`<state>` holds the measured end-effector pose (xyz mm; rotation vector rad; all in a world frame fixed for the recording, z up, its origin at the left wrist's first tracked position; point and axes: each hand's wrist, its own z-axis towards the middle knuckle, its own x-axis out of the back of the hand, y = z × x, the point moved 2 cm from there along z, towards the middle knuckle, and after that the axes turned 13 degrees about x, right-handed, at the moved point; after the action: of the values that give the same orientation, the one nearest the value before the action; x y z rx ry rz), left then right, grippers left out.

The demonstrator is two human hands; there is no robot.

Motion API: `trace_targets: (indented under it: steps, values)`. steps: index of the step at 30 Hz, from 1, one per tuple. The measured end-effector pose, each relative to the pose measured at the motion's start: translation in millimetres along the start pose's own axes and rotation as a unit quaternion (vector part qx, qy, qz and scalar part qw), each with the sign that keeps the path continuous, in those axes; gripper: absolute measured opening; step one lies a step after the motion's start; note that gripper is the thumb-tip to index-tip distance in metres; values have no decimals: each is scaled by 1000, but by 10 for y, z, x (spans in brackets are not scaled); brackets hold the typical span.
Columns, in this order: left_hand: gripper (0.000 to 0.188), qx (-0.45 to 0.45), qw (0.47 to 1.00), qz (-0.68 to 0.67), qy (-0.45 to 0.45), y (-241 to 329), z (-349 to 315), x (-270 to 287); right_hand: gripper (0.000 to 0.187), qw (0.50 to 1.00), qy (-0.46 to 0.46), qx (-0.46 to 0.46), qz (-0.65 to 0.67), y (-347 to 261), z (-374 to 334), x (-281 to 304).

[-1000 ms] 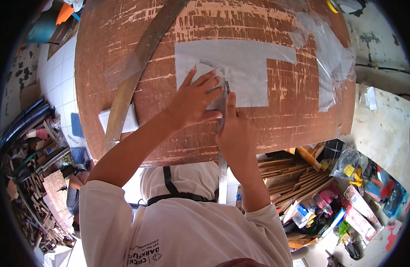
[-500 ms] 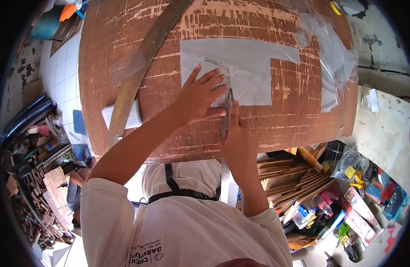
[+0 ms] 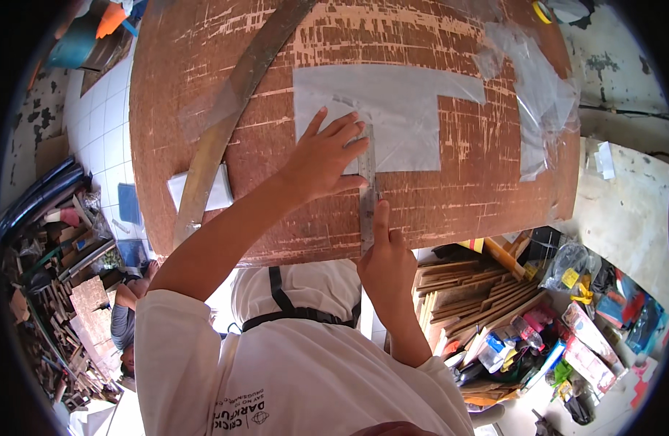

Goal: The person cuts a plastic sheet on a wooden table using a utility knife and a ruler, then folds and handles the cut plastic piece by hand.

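Note:
My left hand (image 3: pixel 327 156) lies flat with its fingers spread, pressing a metal ruler (image 3: pixel 368 211) and the sheet of clear plastic (image 3: pixel 414 138) beneath it against the tabletop. The ruler runs from the sheet toward me, past the table's near edge. Just right of the ruler, below the sheet's near edge, my right hand (image 3: pixel 389 254) is closed with its index finger stretched forward. It grips a cutter (image 3: pixel 379 195); only its thin dark tip shows ahead of the finger, the handle being hidden in the palm.
The worn brown table (image 3: pixel 291 225) carries a long metal strip (image 3: pixel 218 142) lying over a white stack of sheets (image 3: pixel 216 190). Crumpled clear film (image 3: pixel 541 102) hangs at the right. Wood strips (image 3: pixel 472 305) and clutter sit below right. Another person (image 3: pixel 125 320) is at the lower left.
My right hand has drawn the cutter toward me along the ruler, off the plastic sheet's near edge. My left hand has stayed in place on the ruler.

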<state>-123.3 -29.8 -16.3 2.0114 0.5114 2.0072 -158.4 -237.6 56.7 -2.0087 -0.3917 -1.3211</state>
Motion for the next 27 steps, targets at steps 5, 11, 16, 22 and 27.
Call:
trace_targets:
  steps: [5,11,16,22,27]
  values:
    - [70,5,1000,9,-11,-5,-3,-12,81,999,26,-1,29,127,-5,26]
    - [70,19,999,-1,-27,-31,-15,-8,70,986,102,31,129,211,31,464]
    - [72,15,999,-4,-31,-22,-23,9,69,981,132,76,122,228,481,290]
    - [72,11,999,-23,-24,7,0,24,68,981,134,90,112,215,678,225]
    - [71,10,1000,-15,-19,-24,-7,2,70,992,77,54,83,191,711,172]
